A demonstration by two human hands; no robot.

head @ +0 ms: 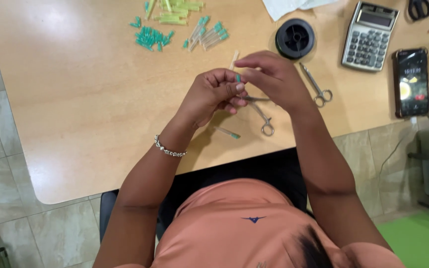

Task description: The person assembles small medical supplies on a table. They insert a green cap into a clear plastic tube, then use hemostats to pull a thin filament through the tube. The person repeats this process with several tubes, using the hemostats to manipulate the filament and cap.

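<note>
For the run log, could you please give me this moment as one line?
left hand: pinches green-hubbed needle | right hand: fingertips at needle | forceps, capped needle: on table below hands

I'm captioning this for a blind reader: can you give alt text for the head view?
Seen from above, a seated person's left hand and right hand pinch a small green-tipped needle over a wooden table. Nearby lie metal forceps, loose green needle caps, a black spool, a calculator and a phone.
</note>
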